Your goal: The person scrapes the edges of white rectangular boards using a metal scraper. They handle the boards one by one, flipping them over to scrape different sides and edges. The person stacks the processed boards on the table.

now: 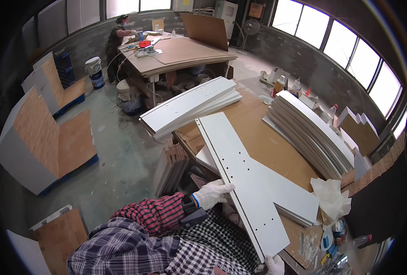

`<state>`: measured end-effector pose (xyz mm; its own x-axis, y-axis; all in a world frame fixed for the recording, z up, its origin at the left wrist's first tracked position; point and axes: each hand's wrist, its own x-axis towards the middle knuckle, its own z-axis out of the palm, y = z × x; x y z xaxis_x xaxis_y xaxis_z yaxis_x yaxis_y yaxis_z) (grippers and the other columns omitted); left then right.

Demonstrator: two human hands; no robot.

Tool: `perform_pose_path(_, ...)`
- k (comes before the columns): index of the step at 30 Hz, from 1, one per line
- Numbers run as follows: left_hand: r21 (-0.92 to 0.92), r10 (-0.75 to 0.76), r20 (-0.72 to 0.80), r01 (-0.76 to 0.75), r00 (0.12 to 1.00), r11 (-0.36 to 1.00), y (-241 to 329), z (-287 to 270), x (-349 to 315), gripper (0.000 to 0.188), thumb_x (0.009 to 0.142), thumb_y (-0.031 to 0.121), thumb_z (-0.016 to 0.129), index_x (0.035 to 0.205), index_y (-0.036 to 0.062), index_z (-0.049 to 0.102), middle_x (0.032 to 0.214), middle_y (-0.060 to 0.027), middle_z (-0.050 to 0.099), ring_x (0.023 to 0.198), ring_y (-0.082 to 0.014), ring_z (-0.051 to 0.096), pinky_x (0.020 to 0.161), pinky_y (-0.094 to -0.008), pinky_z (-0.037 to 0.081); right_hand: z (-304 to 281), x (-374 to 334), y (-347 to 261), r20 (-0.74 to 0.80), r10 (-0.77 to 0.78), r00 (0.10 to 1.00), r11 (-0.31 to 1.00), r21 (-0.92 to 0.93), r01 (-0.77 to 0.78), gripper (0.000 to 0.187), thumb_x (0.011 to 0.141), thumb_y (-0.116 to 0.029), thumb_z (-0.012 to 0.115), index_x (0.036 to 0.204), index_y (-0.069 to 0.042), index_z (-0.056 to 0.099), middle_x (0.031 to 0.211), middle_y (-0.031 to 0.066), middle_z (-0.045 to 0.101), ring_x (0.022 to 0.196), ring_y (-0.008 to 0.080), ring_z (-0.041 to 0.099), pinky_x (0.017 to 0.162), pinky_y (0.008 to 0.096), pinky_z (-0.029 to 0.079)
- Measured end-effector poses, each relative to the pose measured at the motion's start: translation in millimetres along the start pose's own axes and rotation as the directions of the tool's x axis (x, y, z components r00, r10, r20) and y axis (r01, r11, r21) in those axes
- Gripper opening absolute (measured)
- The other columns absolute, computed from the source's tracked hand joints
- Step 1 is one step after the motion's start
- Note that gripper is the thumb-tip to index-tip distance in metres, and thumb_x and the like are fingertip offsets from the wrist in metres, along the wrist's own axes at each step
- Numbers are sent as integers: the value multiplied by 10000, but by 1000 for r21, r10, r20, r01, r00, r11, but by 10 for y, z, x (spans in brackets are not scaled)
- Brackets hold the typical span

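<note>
A long white panel (240,174) with small drilled holes lies diagonally above the cardboard-covered table (267,142). My left hand (211,193), in a white glove, grips the panel's left long edge near its middle. At the bottom of the view my right hand (274,264), also gloved, holds the panel's near end. Under it lies another white panel (290,195) crosswise on the table.
A stack of white panels (192,106) rests at the table's far left, and a larger stack (311,133) on the right. Crumpled white cloth (332,197) and small items lie at the right corner. Board stacks stand on the floor left. Another person (119,34) works at a far table.
</note>
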<state>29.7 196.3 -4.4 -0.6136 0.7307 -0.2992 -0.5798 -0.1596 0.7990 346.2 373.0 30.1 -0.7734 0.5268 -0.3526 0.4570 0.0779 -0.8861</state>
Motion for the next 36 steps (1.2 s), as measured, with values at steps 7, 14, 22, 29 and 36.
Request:
perform_pose_path(7,-61,420,125,-416,899,907,954,19,-164,383,945,108,522,1310,16,455,1218,-95,585,1093,-212,596,970,-386,484,-116,186,0,-47,22,999,981,192,-13,278,954,-161,556,1130,41,631,864,90,684,705,108,618,646,245,509)
perform_pose_path(14,166,610,93,-616,787,770,1608,220,-663,450,966,295,568,1299,9,466,1211,-96,576,1092,-201,580,926,-353,482,-976,312,183,-586,-364,724,841,-540,-14,225,884,-199,629,1050,-60,694,993,150,676,944,302,644,839,365,501)
perform_pose_path(22,885,70,-13,-21,997,465,1102,320,-771,314,802,253,688,968,-13,688,821,-35,672,785,-107,605,738,-262,486,-1347,637,367,-685,-339,645,668,-658,-347,307,854,-293,610,1067,-85,685,1066,174,667,1013,345,616,885,434,476)
perform_pose_path(29,976,-285,-70,126,956,180,561,191,-537,388,804,368,692,974,19,690,814,-36,656,783,-122,589,733,-270,477,-1656,840,583,-693,-49,719,721,-523,-455,349,805,-273,646,1089,-69,659,1005,168,686,954,314,651,851,399,497)
perform_pose_path(36,993,-436,-104,117,894,4,274,146,-306,535,849,501,589,1112,41,662,998,-156,685,958,-272,645,855,-340,485,-1358,648,283,-671,-250,699,780,-567,-265,216,842,-210,637,969,-35,653,918,164,687,882,300,663,776,381,502)
